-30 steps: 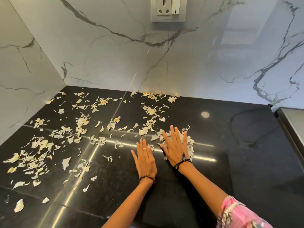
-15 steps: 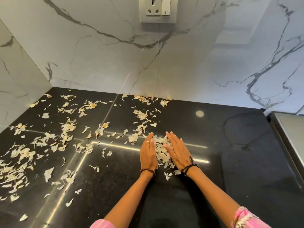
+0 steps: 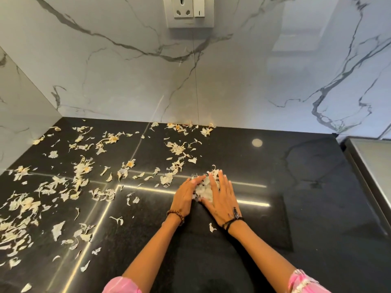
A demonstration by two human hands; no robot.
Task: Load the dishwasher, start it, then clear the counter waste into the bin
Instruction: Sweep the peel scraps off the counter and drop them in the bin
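Dry, pale garlic-like peels (image 3: 81, 176) lie scattered over the black stone counter (image 3: 296, 187), mostly on its left half and along the back wall. A small heap of peels (image 3: 204, 190) is bunched between my two hands near the counter's middle. My left hand (image 3: 185, 196) stands on its edge against the heap's left side, fingertips curling over the top of it. My right hand (image 3: 222, 200) lies with straight fingers over the heap's right side. One loose peel (image 3: 212, 227) lies by my right wrist.
White marble-look walls (image 3: 254, 81) close the counter at the back and left, forming a corner. A socket and switch plate (image 3: 190, 11) sits high on the back wall. A steel edge (image 3: 372, 166) borders the counter at the right.
My hands went from lying flat and apart to closing together, sweeping nearby peels into a heap between them. The view has shifted slightly left and down.
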